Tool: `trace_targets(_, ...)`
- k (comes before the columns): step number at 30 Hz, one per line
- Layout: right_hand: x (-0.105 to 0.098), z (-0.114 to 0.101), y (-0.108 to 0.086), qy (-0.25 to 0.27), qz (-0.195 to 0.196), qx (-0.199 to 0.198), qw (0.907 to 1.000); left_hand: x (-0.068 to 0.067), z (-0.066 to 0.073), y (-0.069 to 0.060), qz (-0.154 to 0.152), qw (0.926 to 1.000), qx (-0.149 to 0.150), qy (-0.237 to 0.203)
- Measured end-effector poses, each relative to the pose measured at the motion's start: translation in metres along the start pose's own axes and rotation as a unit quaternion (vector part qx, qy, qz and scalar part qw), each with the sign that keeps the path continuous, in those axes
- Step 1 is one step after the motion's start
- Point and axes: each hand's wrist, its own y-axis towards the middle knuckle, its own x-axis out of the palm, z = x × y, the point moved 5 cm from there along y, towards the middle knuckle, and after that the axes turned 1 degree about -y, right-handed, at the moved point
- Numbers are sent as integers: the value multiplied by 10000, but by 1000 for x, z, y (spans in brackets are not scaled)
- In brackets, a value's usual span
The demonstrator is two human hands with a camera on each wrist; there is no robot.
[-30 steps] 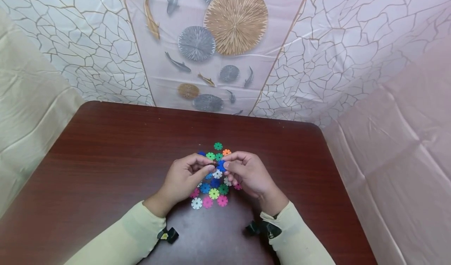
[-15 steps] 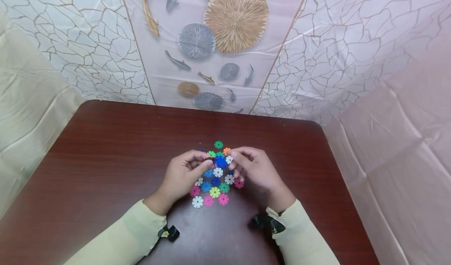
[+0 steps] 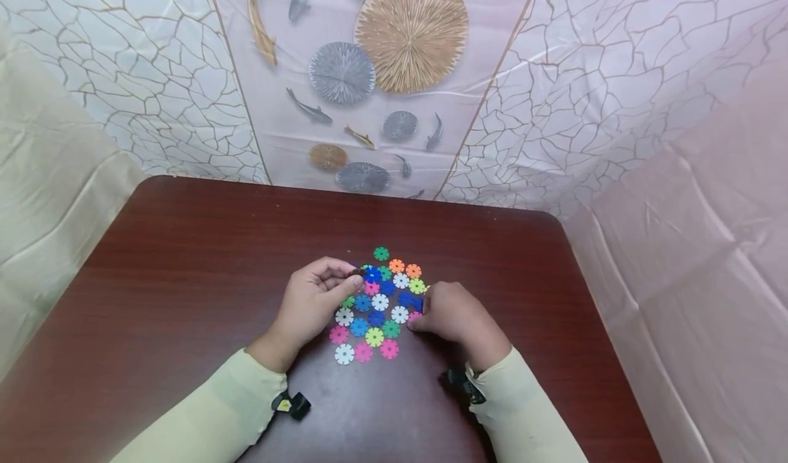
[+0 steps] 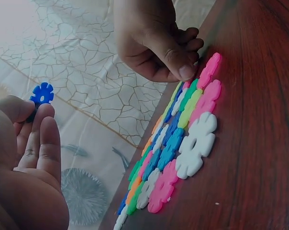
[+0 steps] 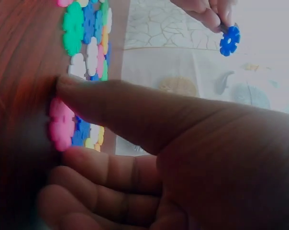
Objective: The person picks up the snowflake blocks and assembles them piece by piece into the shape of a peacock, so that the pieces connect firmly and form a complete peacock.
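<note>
The left fingers (image 3: 347,288) mostly hide a dark piece (image 3: 358,271).

Across the lower frame you have a dark red-brown bench (image 3: 185,265), its far corners rounded, a pale sheen on its surface at bottom centre. Behind it, at top centre, you face a pale panel (image 3: 375,111) printed with gold and grey discs and fish. White sheeting (image 3: 141,73) with gold crackle lines flanks it. Creased cloth closes your sides: cream (image 3: 49,196) at left, pinkish at right.
</note>
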Motion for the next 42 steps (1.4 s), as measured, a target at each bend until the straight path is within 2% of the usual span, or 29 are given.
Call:
trace_targets(5,0,2,1,153,3,-143,9998,0,-2,1,6,10000,9,-54)
trace_targets(9,-2,4,0,627,-251,-441,9967,1,-3,1,-37,9999,45,-138)
trace_targets(11,-3,5,-1,926,-417,-620,9929,1,-3,1,-82,9997,45,-224)
trace_targets(14,-7,5,-4,1583,-535,-902,9818,3,-4,1,-149,9995,-34,-288)
trace_targets(17,-17,2,-5,2537,-222,-1157,9601,4,-4,0,-182,9996,-118,-183)
trace_targets(19,-26,-2,-6,3202,184,-1276,9385,4,-4,0,-155,9998,-153,44)
trace_targets(21,-31,-7,-8,3826,534,-1367,9122,5,-3,-1,-140,9993,-164,294)
trace_targets(24,-32,-14,-9,4456,742,-1447,8804,5,-3,-2,-138,9975,-202,665)
trace_targets(26,-29,-20,-8,4664,693,-1513,8688,6,-2,-3,-158,9964,-213,802)
trace_targets(30,-21,-27,-6,4926,543,-1589,8539,9,1,-5,-200,9954,-182,919)
trace_targets(34,-18,-31,-7,5075,482,-1590,8455,12,3,-7,-204,9940,-121,1068)
trace_targets(37,-17,-31,-8,5029,480,-1571,8486,12,4,-8,-197,9931,-36,1159)
trace_targets(42,-17,-30,-7,4845,480,-1555,8595,13,5,-9,-210,9915,116,1279)
